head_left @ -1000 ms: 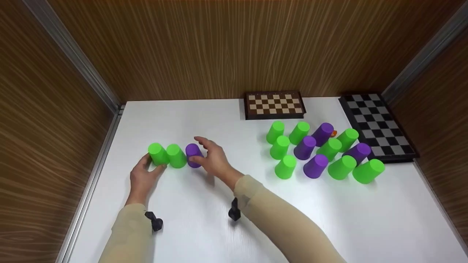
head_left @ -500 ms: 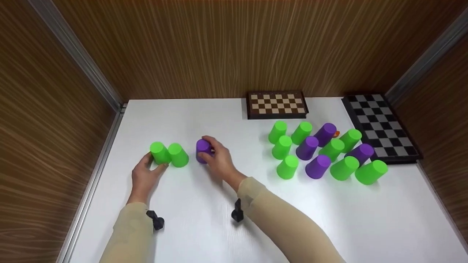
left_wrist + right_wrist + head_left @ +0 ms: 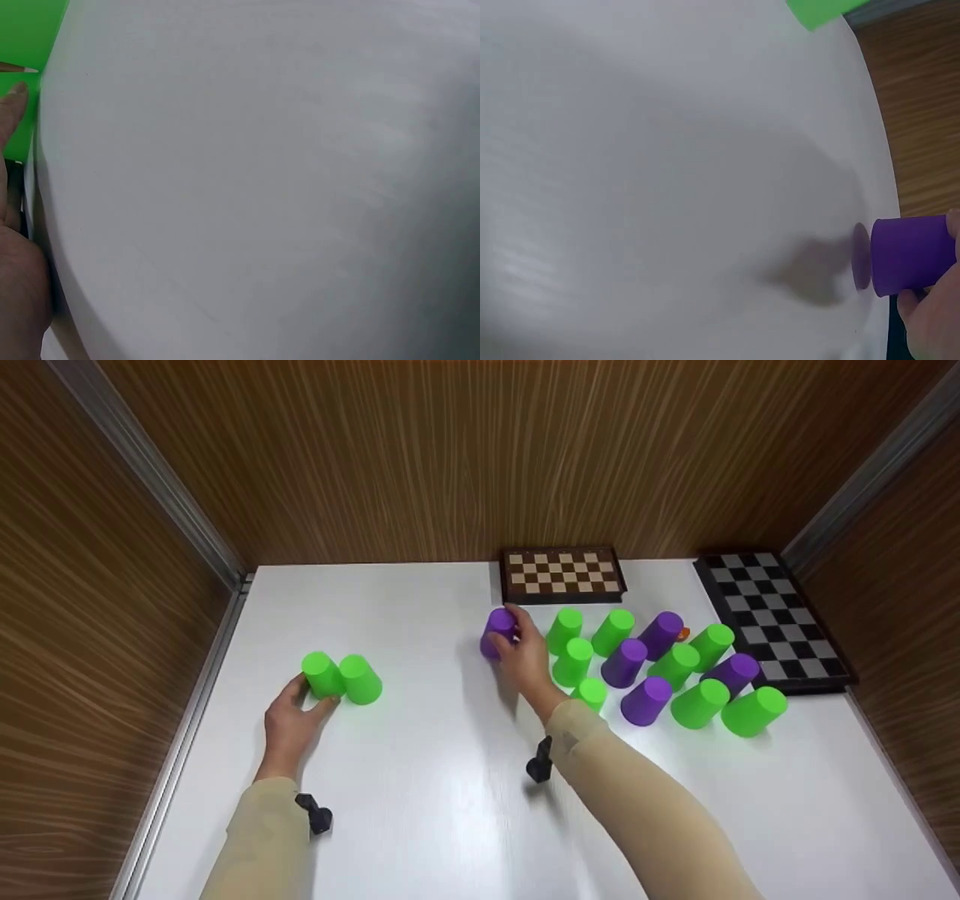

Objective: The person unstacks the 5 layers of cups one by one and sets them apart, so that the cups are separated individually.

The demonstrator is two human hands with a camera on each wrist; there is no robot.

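My right hand (image 3: 525,660) holds an upside-down purple cup (image 3: 496,636) between thumb and fingers, left of the group of cups. In the right wrist view the purple cup (image 3: 911,255) hangs a little above the white table, with its reflection below. At the left, my left hand (image 3: 291,727) grips the low part of a green cup (image 3: 321,675), its thumb at the front right. A second green cup (image 3: 361,680) stands upside down close beside it. The left wrist view catches only part of the left hand (image 3: 19,292) and a green cup (image 3: 26,34) at its edge.
Several green and purple cups stand upside down at the right, among them a near purple one (image 3: 645,701). Behind them are a brown chessboard box (image 3: 566,574) and a black-and-grey board (image 3: 776,615). Wood-grain walls (image 3: 375,465) enclose the white table (image 3: 420,810).
My right hand has closed on the purple cup and carried it right and away from the two green cups, toward the group. The left hand stays at its green cup.
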